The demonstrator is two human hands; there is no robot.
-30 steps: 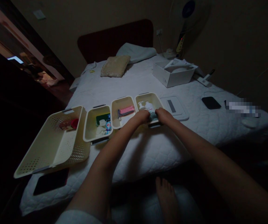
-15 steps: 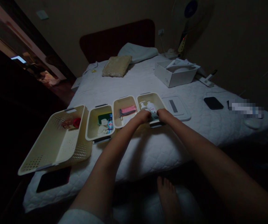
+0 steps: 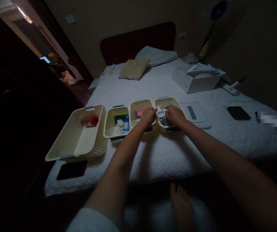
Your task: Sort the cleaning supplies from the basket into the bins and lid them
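Observation:
Four cream plastic containers stand in a row on the bed. Over the right-hand bin (image 3: pixel 169 99), my right hand (image 3: pixel 176 115) has its fingers closed at a white bottle (image 3: pixel 161 112) whose top looks like a pump. Dark patterned packaging (image 3: pixel 163 121) lies below it in that bin. My left hand (image 3: pixel 148 116) is closed by the rim shared with the neighbouring bin (image 3: pixel 142 102); what its fingers hold, if anything, is hidden. A pink folded cloth (image 3: pixel 139 113) lies partly behind it. Another bin (image 3: pixel 108 124) holds a blue bottle (image 3: pixel 126 124) and white crumpled pieces (image 3: pixel 119 128).
A large perforated basket (image 3: pixel 67 135) at left contains a red-capped jar (image 3: pixel 90 121). A black tablet-like slab (image 3: pixel 72 169) lies before it. Right of the bins are a white scale-like panel (image 3: pixel 201 119), a dark flat object (image 3: pixel 238 113) and a white box (image 3: pixel 197 82). A cushion (image 3: pixel 134 68) lies farther back.
The view has shifted, so the scene sits farther right. My hands have moved from the right bin's near edge up to the white bottle and the shared rim, and stand farther apart.

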